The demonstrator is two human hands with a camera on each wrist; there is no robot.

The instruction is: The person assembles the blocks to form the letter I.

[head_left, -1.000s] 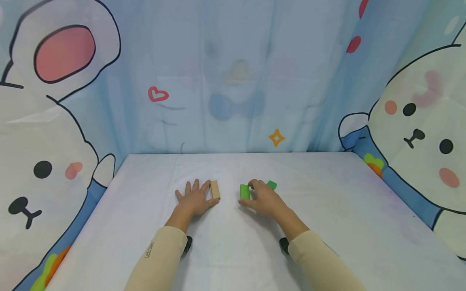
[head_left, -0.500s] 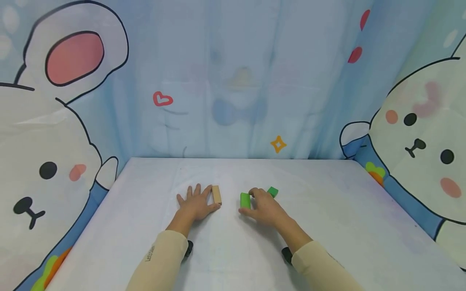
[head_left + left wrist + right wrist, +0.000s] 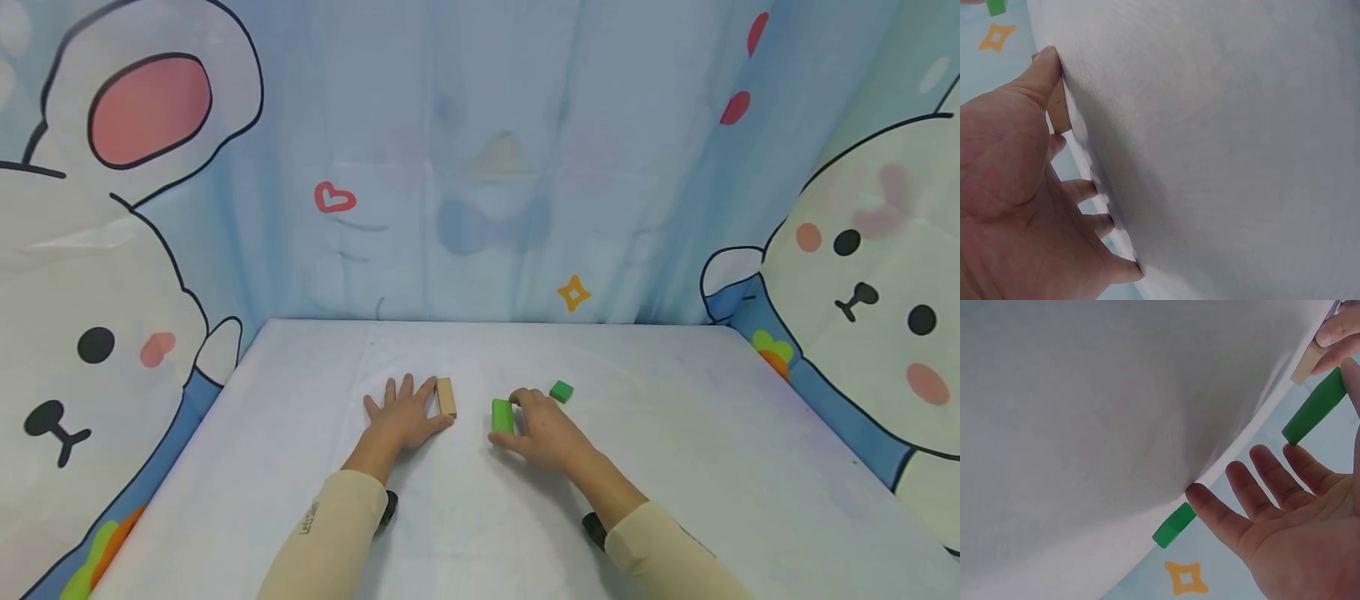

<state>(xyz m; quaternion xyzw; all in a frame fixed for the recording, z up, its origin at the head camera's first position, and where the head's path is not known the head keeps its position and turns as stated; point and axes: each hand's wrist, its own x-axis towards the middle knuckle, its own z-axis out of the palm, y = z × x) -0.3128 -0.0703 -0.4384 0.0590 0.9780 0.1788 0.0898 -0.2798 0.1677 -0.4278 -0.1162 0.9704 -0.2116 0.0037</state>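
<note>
In the head view, my left hand (image 3: 403,422) is spread on the left, with its thumb and index finger pinching a tan wooden block (image 3: 446,397) by its two ends. The block lies on the white table; in the left wrist view my thumb covers part of it. Right of the middle, my right hand (image 3: 549,429) pinches a bright green oblong block (image 3: 502,416) between thumb and index finger. In the right wrist view this green block (image 3: 1316,407) appears a little off the tabletop, the other fingers extended. A smaller green block (image 3: 561,392) lies beyond my right hand, apart from it.
The white table (image 3: 465,533) ends at a back edge against a blue curtain (image 3: 480,100) printed with cartoon figures. Dark wrist cameras (image 3: 594,530) sit under both sleeves.
My right hand and the green oblong block have shifted slightly toward me and left, away from the smaller green block. My left hand stays at the wooden block. The head view tilts a little.
</note>
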